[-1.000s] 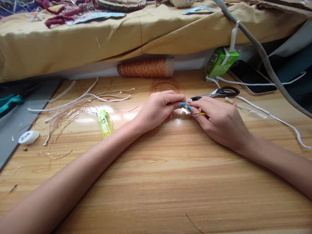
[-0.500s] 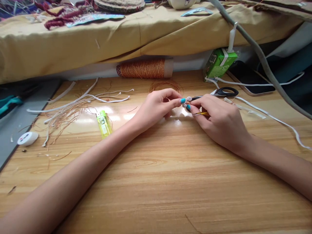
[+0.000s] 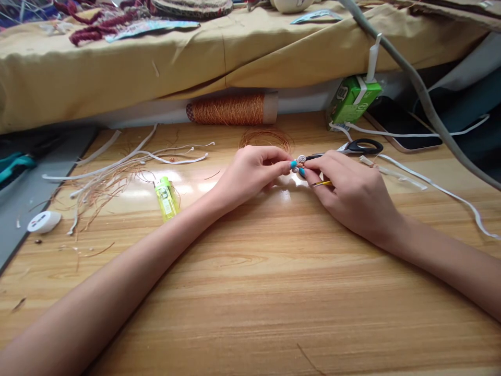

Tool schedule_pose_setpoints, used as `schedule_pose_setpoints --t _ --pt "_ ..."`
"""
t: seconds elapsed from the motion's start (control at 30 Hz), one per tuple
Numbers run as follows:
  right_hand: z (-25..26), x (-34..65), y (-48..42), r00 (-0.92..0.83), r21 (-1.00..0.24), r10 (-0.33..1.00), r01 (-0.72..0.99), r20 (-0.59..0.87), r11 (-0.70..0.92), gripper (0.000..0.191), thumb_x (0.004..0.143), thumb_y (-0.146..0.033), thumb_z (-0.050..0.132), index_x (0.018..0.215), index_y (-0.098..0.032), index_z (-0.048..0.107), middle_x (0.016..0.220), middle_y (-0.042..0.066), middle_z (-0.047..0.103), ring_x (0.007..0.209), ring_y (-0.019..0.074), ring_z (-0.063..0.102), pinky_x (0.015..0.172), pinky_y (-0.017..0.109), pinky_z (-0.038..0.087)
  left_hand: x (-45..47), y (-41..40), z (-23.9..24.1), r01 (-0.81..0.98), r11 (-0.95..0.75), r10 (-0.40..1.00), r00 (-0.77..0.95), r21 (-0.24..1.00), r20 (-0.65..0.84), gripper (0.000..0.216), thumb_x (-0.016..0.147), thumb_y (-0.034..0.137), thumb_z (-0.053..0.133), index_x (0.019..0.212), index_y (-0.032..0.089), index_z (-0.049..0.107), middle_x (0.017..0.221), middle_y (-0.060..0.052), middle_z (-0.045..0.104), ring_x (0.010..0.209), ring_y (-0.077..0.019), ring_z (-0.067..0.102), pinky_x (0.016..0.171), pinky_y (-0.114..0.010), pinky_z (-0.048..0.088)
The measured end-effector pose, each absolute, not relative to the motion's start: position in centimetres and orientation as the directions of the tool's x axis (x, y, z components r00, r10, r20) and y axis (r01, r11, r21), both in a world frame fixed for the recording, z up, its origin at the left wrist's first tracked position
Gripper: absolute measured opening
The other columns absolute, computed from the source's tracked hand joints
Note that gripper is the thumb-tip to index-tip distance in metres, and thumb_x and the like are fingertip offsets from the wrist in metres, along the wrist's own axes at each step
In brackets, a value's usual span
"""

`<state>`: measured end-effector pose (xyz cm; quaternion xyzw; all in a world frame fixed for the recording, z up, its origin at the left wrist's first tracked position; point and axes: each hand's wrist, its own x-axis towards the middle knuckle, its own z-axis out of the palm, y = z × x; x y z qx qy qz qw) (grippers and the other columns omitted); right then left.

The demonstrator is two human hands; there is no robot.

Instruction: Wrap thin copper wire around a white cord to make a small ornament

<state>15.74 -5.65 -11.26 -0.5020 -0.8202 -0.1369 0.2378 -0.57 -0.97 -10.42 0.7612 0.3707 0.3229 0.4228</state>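
Observation:
Between my two hands sits a small coiled piece (image 3: 301, 159) of white cord bound with orange thread. The thumb and fingers of my left hand (image 3: 258, 169) pinch its left side. My right hand (image 3: 348, 190) closes on its right side with thumb and forefinger, and a thin yellow-handled tool (image 3: 324, 183) lies across those fingers, its tip partly hidden. Behind the piece, black-handled scissors (image 3: 364, 146) lie on the table, their blades partly covered by the right hand. A loose ring of orange thread (image 3: 266, 137) rests just beyond my left hand.
A cone of orange thread (image 3: 230, 109) lies at the back beside a green drink carton (image 3: 352, 102). Left of my forearm are a yellow-green lighter (image 3: 166, 199), white cord scraps (image 3: 109, 169) and a white cap (image 3: 44, 222). A grey cable (image 3: 415, 83) hangs at the right.
The coiled piece has turned slightly and shifted a little left between my fingertips. Both hands keep their pinch, with hardly any other movement.

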Motion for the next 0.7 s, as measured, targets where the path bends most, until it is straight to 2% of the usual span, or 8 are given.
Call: schedule_pose_setpoints --t 0.5,0.7 --pt "-11.38 15.93 -5.68 -0.46 0.074 0.717 0.863 0.523 0.499 0.025 0.084 -0.023 0.034 0.082 -0.014 0.057 0.073 0.005 0.057 0.06 0.0101 0.05 0.049 0.022 0.033 -0.63 -0.88 -10.25 0.274 -0.312 0.834 0.537 0.91 0.125 0.018 0.072 0.025 0.051 0.073 0.011 0.062 0.051 0.001 0.054 0.042 -0.0047 0.044 0.042 -0.017 0.032" --pt "-11.34 15.82 -5.66 -0.463 0.081 0.719 0.863 0.518 0.498 0.027 0.085 -0.024 0.032 0.081 -0.014 0.057 0.071 0.004 0.057 0.06 0.0099 0.05 0.049 0.022 0.034 -0.53 -0.77 -10.36 0.212 -0.281 0.817 0.565 0.936 0.117 0.016 0.072 0.025 0.053 0.074 0.01 0.059 0.06 0.0 0.057 0.046 -0.004 0.046 0.045 -0.017 0.035"
